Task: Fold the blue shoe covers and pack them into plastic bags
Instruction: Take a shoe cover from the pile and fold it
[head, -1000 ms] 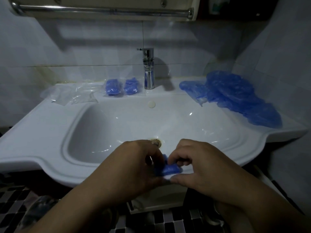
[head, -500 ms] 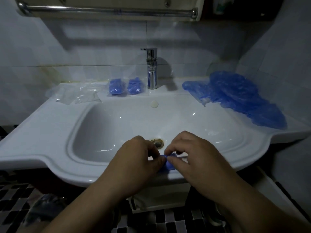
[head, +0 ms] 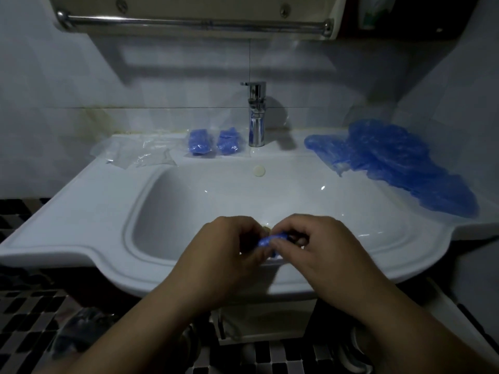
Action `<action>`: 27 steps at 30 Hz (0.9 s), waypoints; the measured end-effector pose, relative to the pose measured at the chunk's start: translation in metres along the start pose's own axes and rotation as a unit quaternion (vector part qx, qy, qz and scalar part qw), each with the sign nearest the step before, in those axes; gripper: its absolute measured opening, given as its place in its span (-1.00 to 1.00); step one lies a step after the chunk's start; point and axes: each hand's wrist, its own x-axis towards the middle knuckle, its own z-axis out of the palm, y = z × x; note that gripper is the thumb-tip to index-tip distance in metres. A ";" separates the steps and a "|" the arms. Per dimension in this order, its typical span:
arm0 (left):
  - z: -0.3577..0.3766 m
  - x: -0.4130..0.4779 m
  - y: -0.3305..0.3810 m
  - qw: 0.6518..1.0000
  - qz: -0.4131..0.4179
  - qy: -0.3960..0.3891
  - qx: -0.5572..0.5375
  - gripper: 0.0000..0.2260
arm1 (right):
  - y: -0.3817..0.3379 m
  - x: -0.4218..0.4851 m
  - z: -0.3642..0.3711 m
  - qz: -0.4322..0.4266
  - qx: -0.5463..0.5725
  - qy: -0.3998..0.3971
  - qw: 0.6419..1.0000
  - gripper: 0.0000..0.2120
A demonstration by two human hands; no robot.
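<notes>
Low in the middle of the frame, over the near rim of the white ceramic sink, the left hand and right hand meet around a small folded blue plastic shoe cover. Its long axis runs nearly left to right, with the right end tilted slightly upward in the frame. The right hand's curled fingers pinch its right end. The left hand's curled fingers close on its left end, though the back of that hand hides the contact itself. Only a short, blurred blue strip shows between the hands. Just behind it, the brass drain is half hidden.

Farther up, a chrome tap stands at centre on the sink's back ledge. Left of it lie two clear bags packed with blue covers, and further left are flat empty clear plastic bags, their edges hard to make out. At the right of the frame, a loose heap of blue shoe covers sprawls along the surface.
</notes>
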 end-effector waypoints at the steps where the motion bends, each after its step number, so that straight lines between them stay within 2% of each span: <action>1: -0.001 0.001 0.000 1.000 -0.007 0.018 -0.024 -0.90 | -0.002 0.003 0.001 0.014 0.033 0.015 0.999 -0.94; 5: -0.011 0.005 -0.006 0.985 -0.059 0.052 -0.155 -0.92 | -0.012 0.019 0.010 0.049 0.161 0.036 0.985 -0.88; 8: -0.015 0.008 -0.013 0.950 -0.109 0.043 -0.288 -0.92 | -0.020 0.031 0.016 0.060 0.213 0.039 0.974 -0.90; 10: -0.017 0.013 -0.021 0.934 -0.132 0.052 -0.327 -0.90 | -0.024 0.039 0.021 0.062 0.219 0.046 0.973 -0.89; 12: -0.022 0.020 -0.028 0.934 -0.144 0.059 -0.321 -0.88 | -0.027 0.048 0.026 0.067 0.206 0.049 0.975 -0.87; 15: -0.033 0.035 -0.038 0.956 -0.155 0.095 -0.230 -0.85 | -0.026 0.063 0.034 0.090 0.200 0.062 0.974 -0.93; 17: -0.045 0.052 -0.054 0.971 -0.153 0.161 -0.087 -0.86 | -0.024 0.071 0.037 0.099 0.200 0.065 0.973 -0.91; 20: -0.065 0.083 -0.094 0.954 -0.159 0.208 0.148 -0.79 | -0.023 0.076 0.036 0.090 0.194 0.066 0.975 -0.77; 24: -0.082 0.113 -0.134 0.921 -0.185 0.144 0.311 -0.55 | -0.021 0.075 0.035 0.084 0.195 0.070 0.975 -0.78; 27: -0.085 0.130 -0.148 0.894 -0.206 0.074 0.391 -0.47 | -0.019 0.073 0.035 0.086 0.209 0.070 0.972 -0.79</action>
